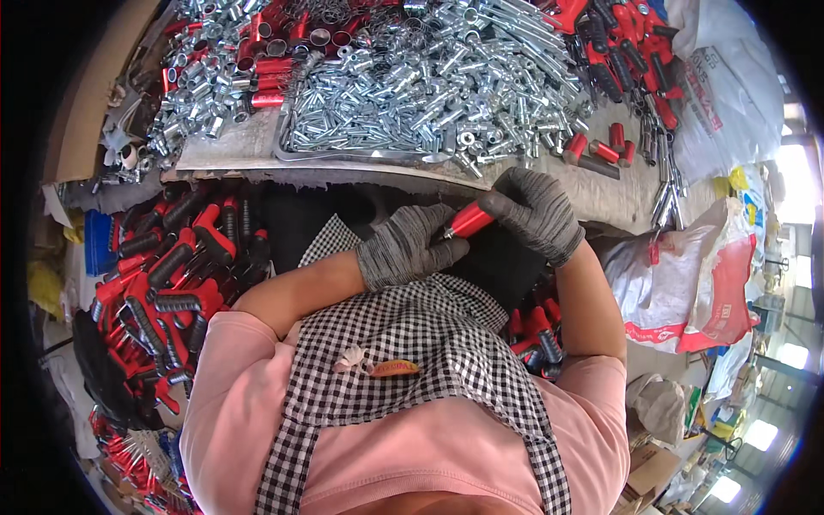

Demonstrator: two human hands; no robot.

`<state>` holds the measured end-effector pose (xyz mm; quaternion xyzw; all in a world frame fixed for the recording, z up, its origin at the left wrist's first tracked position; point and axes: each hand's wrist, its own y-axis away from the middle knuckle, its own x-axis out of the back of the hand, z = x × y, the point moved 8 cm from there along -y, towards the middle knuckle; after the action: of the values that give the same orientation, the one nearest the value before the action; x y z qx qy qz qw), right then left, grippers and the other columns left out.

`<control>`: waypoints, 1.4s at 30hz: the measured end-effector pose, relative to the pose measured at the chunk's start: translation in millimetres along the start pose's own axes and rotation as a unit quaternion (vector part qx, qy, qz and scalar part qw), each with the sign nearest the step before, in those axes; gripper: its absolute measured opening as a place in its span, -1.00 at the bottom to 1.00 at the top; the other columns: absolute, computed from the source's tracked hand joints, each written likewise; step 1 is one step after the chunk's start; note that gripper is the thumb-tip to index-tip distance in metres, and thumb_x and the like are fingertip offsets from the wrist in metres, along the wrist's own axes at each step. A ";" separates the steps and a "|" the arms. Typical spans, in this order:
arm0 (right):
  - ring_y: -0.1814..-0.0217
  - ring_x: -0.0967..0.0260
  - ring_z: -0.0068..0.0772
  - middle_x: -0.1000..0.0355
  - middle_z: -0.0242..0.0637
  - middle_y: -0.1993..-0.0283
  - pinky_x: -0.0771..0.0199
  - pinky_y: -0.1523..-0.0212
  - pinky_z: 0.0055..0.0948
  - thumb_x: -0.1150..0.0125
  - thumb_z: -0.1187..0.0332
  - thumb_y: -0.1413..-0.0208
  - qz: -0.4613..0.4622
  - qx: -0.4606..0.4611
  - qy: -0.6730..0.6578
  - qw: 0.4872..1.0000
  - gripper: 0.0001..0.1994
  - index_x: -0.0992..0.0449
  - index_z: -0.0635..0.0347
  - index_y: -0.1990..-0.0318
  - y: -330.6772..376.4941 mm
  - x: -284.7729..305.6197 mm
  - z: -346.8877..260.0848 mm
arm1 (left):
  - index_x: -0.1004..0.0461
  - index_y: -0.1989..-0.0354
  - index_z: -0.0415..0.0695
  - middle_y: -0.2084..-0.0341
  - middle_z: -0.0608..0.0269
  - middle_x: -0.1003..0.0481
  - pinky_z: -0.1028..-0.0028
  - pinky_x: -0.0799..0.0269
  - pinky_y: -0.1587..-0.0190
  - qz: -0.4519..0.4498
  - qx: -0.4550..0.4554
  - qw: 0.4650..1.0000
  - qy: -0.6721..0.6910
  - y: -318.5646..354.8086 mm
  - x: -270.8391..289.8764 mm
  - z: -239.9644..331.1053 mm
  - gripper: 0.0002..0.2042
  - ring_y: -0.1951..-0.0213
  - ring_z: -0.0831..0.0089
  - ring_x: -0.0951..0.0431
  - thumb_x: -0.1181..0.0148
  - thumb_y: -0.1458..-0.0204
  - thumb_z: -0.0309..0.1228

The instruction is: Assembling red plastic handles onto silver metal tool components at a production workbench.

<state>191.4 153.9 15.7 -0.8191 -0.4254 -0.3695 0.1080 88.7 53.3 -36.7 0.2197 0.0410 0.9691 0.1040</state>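
Observation:
A red cylinder (470,221) with a small silver metal tip is held low in front of my body, just below the near edge of the bench. My right hand (542,215), in a grey knitted glove, is closed on the cylinder's upper right end. At the lower left end, my left hand (405,247), gloved alike, curls its thumb and fingers round the metal tip. Whether a separate small part sits in the left fingers cannot be made out. Both hands hang over my dark lap and the checked apron (378,335).
On the bench (232,153), a metal tray (369,156) holds heaped silver pins and fittings. Several loose red cylinders (604,152) lie at its right. Red and black handled tools (172,283) pile up at my left; a white and red sack (678,283) stands at right.

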 end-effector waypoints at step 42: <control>0.20 -0.43 -0.51 -0.51 -0.26 0.24 -0.43 0.14 -0.48 -0.13 0.24 -0.17 0.060 0.040 -0.125 0.990 -0.68 -0.47 0.30 0.04 13.1 -45.7 9.0 | -0.23 -0.01 -0.23 0.52 0.28 -0.39 0.55 -0.36 0.49 -0.099 0.005 0.872 0.480 20.1 -47.6 -20.9 -0.42 0.55 0.55 -0.39 -0.14 -0.04 0.04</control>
<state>189.6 122.1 -20.7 -0.8777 -0.4006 -0.2394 0.1086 117.9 22.6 -72.8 -0.2773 0.1123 0.9398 0.1654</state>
